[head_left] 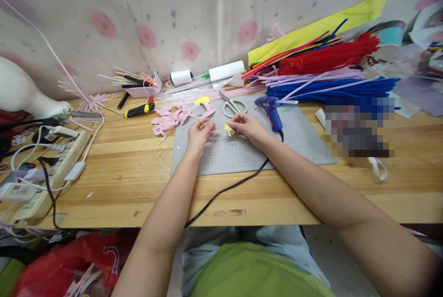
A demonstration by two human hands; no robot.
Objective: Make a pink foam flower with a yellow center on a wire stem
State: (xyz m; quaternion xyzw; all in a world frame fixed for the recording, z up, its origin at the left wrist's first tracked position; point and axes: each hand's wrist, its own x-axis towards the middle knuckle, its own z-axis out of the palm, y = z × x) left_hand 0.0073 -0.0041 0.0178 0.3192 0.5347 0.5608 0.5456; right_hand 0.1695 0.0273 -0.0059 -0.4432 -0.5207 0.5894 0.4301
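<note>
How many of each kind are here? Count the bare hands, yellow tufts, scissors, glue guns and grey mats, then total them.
Bare hands: 2, left hand and right hand
Yellow tuft: 1
Scissors: 1 pair
Glue gun: 1
Grey mat: 1
Total: 6

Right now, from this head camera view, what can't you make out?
All in the head view:
- White rounded form: cut off by the left edge.
- Object at right: masked by pixelation.
- Black cord: one end lost near the left forearm.
- Small yellow-and-white piece: partly covered by right hand.
- Left hand: anything pinched is too small to tell.
</note>
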